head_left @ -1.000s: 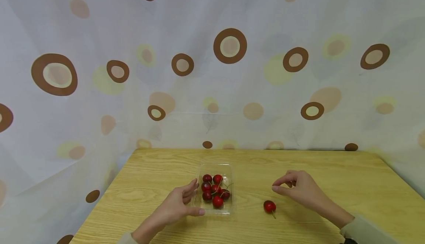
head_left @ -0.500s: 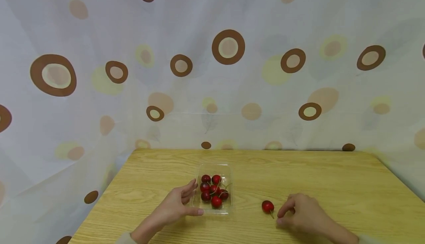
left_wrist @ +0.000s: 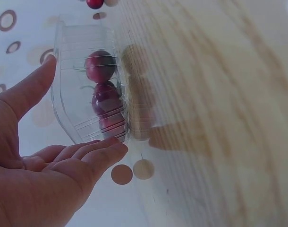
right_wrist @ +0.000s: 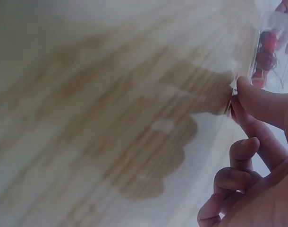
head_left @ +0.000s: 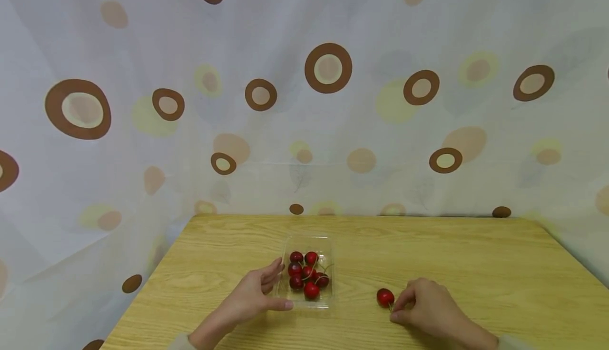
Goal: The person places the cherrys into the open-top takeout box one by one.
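Observation:
A clear plastic container (head_left: pixel 328 300) with several dark red cherries (head_left: pixel 309 272) in it sits on the table in the head view. My left hand (head_left: pixel 252 293) rests against its left side, thumb at the near edge. In the left wrist view, straight fingers and the thumb touch the clear container (left_wrist: pixel 66 109). A lone cherry (head_left: pixel 385 297), its stem pointing to the near right, lies right of the container. My right hand (head_left: pixel 430 307) pinches that stem between thumb and forefinger. In the right wrist view, my right hand (right_wrist: pixel 257 146) mostly hides this cherry.
The light wooden table (head_left: pixel 228 244) carries the container and the lone cherry. A pale curtain (head_left: pixel 361 117) with brown and beige ovals hangs behind the table and along its left side.
My right hand has come down toward me, reached the lone cherry's stem and taken it between thumb and forefinger. The left hand and the container have stayed in place.

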Available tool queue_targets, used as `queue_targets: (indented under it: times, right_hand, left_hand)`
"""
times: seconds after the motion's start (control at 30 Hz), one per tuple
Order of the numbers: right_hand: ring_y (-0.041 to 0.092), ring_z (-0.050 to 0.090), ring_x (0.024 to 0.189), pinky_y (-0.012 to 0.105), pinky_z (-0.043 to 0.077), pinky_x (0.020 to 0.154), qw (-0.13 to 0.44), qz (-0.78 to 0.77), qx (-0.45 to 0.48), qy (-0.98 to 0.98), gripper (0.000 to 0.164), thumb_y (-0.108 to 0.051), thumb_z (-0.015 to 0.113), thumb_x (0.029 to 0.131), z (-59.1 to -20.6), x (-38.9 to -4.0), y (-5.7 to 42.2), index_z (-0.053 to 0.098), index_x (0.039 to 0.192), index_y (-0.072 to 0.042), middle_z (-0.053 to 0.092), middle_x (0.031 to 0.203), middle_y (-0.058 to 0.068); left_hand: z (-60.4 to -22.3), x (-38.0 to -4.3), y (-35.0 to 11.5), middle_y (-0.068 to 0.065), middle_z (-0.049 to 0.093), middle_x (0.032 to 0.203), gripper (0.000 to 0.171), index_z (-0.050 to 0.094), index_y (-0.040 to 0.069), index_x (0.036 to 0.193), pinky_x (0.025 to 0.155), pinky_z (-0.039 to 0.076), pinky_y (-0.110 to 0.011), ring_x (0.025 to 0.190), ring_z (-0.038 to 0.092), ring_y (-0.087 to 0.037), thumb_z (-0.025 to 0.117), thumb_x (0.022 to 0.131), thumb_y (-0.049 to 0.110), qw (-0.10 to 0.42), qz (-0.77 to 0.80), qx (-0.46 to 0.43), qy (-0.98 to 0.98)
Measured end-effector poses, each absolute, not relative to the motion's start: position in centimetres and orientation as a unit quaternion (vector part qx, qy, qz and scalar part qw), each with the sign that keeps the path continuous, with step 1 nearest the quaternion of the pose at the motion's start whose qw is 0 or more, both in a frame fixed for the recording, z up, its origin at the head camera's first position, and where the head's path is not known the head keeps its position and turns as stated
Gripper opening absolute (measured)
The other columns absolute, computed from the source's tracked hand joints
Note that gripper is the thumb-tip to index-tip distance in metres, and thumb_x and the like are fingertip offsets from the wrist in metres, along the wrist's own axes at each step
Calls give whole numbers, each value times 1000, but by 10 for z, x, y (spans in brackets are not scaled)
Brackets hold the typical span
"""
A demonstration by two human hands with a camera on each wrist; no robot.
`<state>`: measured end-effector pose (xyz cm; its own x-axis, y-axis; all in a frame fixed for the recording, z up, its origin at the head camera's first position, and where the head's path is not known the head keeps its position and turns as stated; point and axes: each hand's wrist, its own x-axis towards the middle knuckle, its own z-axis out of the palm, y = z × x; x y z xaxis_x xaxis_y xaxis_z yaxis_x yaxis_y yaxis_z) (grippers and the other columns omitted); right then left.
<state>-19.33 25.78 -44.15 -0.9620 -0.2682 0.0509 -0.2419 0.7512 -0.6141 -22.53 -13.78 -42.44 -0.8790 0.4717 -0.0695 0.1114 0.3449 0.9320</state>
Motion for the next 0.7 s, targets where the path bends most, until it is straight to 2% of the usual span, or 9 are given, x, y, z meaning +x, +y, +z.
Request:
queue_targets:
  times: [0.27, 0.5, 0.7]
  right_hand:
    - [5, 53, 72, 25, 47, 61, 15, -342, -133, 930, 10, -25, 92, 82, -442, -202, 266, 83, 82, -20, 65, 81, -9]
    - [11, 58, 78, 27, 50, 66, 18, -346, -123, 930, 6, -21, 90, 84, -444, -211, 272, 85, 86, -19, 67, 84, -7]
    - [11, 61, 80, 27, 51, 68, 21, -363, -141, 921, 7, -16, 89, 85, -445, -219, 276, 85, 87, -13, 70, 86, -6]
  left_hand:
    - [-425, -225, -138, -27, 30, 165, 102, 21, -7, 164, 116, 39, -54, 149, 35, -47, 87, 90, 16, 167, 544, 184, 802]
    - [-423, -225, -137, -27, 30, 166, 101, 21, -6, 164, 116, 39, -55, 149, 35, -47, 87, 90, 15, 168, 543, 180, 803]
    - [-423, -224, -137, -27, 30, 166, 102, 21, -6, 164, 116, 38, -55, 149, 35, -46, 87, 90, 16, 165, 539, 179, 807]
